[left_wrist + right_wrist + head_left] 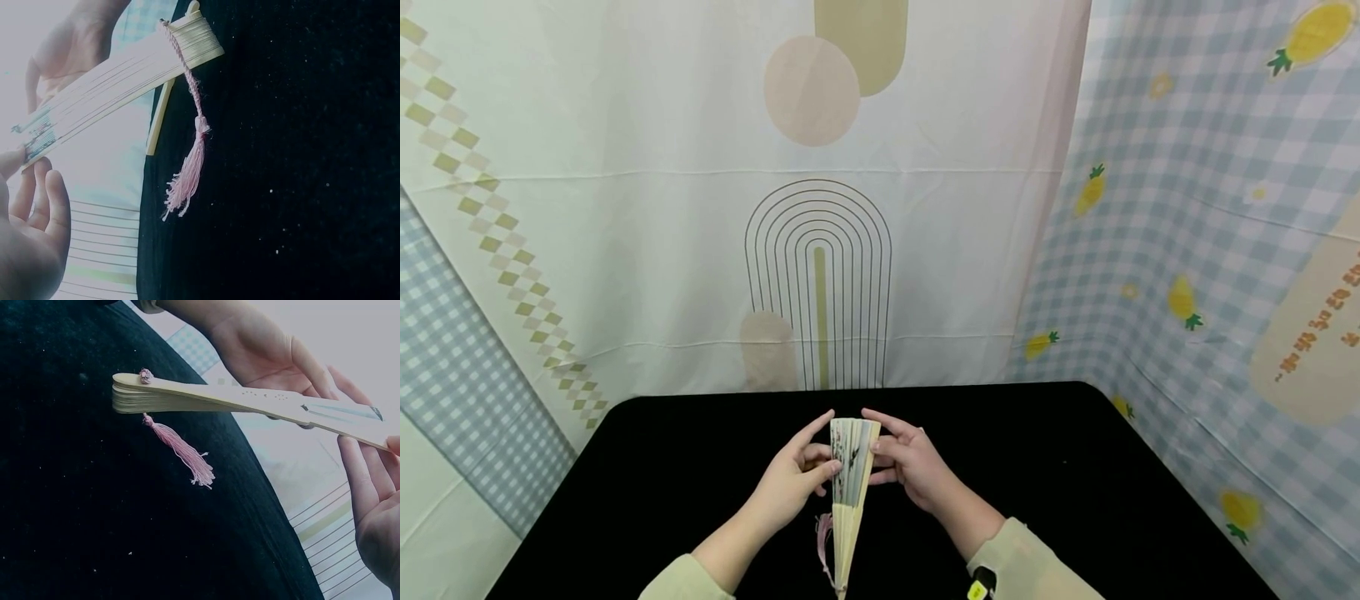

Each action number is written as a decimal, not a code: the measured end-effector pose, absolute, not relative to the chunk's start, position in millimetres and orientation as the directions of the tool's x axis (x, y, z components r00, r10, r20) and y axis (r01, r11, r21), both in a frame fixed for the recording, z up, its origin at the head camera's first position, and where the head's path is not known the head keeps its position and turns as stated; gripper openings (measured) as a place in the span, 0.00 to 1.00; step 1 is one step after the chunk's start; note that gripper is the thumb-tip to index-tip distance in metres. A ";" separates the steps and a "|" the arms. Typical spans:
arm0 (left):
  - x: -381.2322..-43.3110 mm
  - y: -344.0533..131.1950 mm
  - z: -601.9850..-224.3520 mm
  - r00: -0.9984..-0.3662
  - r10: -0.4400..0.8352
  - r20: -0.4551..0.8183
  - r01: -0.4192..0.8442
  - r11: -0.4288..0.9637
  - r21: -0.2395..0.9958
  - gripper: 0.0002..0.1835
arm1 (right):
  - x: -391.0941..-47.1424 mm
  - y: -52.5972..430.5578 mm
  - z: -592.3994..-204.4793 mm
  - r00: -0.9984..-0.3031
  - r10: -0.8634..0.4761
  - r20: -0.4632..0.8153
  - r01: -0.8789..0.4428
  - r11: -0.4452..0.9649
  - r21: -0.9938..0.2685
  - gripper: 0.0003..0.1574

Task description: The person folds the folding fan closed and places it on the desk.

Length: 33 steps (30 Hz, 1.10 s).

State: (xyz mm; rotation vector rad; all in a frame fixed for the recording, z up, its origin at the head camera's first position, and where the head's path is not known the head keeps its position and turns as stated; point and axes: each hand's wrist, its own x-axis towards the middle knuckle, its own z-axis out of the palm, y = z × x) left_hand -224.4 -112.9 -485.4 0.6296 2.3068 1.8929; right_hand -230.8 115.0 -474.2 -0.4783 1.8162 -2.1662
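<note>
A folding fan [852, 467] with pale wooden ribs and a printed light grey-blue leaf is slightly spread, its pivot end toward the person. My left hand [790, 479] pinches its left edge, thumb on the front of the leaf. On the opposite edge my right hand [917, 462] grips the outer rib between thumb and fingers, index finger stretched toward the top. A pink tassel [190, 165] hangs by a braided cord from the pivot end. In the right wrist view the stacked ribs [169, 397] lie close together at the pivot and part slightly toward the leaf.
Below the hands spreads a black-covered table [700, 467] with rounded far corners. Behind it hangs a white cloth [662, 275] with arches and circles. A blue checked cloth [1150, 208] with pineapples hangs at the right. Pale sleeves [1030, 558] cover both forearms.
</note>
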 end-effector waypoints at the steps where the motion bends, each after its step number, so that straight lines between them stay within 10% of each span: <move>1: -224.1 -112.8 -485.1 -0.912 0.366 0.185 0.252 0.144 0.957 0.40 | -230.8 115.1 -474.1 -0.908 -0.411 0.077 -0.003 -0.176 -0.984 0.37; 33: -222.6 -107.8 -483.9 -0.958 0.219 0.185 0.211 0.100 0.972 0.39 | -225.9 103.6 -486.8 -0.944 -0.328 0.044 -0.005 -0.120 -0.993 0.42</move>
